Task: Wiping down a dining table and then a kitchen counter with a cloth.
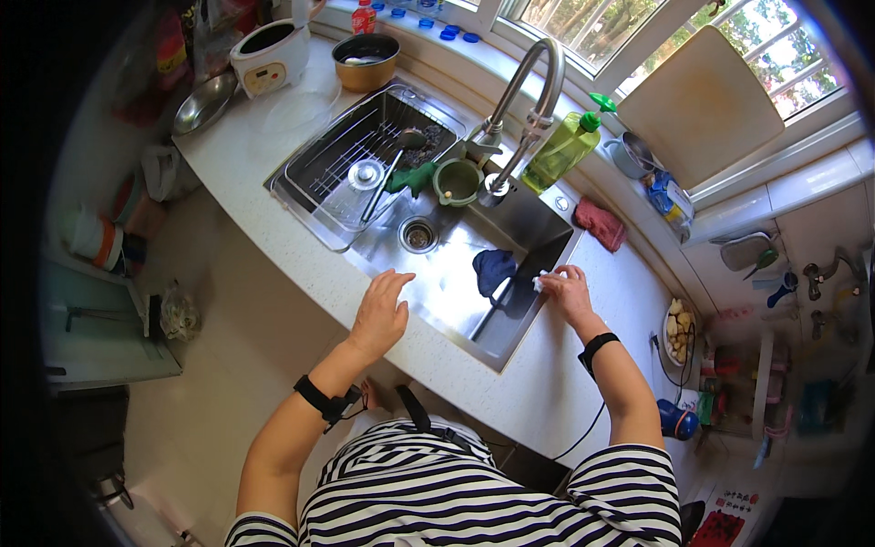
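My right hand [569,292] pinches a small crumpled white piece [541,280], perhaps tissue or cloth, over the right rim of the stainless steel sink [437,287]. On the basin floor just left of it lies a bunched dark blue cloth [493,271]. My left hand [381,316] hovers at the sink's front edge with nothing in it, fingers partly spread. A metal drain [418,234] sits between the hands, farther back. Behind the drain stands a green pot or cup [458,182], with a green cloth or glove [412,179] beside it.
The curved faucet [543,102] reaches over the basin. A wire rack [328,171] with a ladle [410,140] fills the left side. A green soap bottle [562,147] and red cloth [600,223] stand behind. A rice cooker [270,61] and yellow pot [367,65] occupy the far left counter.
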`<state>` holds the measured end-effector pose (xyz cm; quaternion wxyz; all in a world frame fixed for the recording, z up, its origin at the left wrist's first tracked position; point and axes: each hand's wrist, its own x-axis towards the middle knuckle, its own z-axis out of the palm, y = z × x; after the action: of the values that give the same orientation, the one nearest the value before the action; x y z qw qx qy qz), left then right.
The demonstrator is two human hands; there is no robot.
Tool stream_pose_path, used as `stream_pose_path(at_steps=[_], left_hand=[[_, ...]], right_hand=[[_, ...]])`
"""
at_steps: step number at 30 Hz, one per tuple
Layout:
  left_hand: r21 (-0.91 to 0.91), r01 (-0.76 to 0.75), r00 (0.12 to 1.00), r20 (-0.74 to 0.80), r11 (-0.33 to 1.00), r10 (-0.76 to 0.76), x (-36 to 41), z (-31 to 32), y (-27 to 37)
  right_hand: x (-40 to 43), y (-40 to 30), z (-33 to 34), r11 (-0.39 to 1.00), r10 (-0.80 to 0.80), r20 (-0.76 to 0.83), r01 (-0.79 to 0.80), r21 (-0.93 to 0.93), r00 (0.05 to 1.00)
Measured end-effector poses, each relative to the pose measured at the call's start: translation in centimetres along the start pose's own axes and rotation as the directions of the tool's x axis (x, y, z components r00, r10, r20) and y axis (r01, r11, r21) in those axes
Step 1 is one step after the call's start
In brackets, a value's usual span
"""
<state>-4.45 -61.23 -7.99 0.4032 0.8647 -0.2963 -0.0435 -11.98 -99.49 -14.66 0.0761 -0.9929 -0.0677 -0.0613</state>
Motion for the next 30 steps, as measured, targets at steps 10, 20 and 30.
stream_pose_path(at_steps=[10, 20, 30], left_hand=[[-0.019, 0.04, 0.994, 0.102, 0.999, -0.037, 8.4, 5.7, 4.2], [0.015, 0.037, 0.99, 0.138, 0.999, -0.038, 12.6, 8.1, 6.0], [0.033, 0.049, 0.983, 0.177, 0.998, -0.054, 13.3, 9.6, 6.4]], right_hand=[[5.7, 12.4, 1.2, 0.853, 0.513, -0.268, -0.449, 0.266, 0.816], [10.4, 11.8, -0.7, 0.841, 0.49, -0.38, -0.311, 0.443, 0.784], [14.0, 14.2, 4.0, 0.989, 0.096, -0.35, -0.051, 0.136, 0.932]])
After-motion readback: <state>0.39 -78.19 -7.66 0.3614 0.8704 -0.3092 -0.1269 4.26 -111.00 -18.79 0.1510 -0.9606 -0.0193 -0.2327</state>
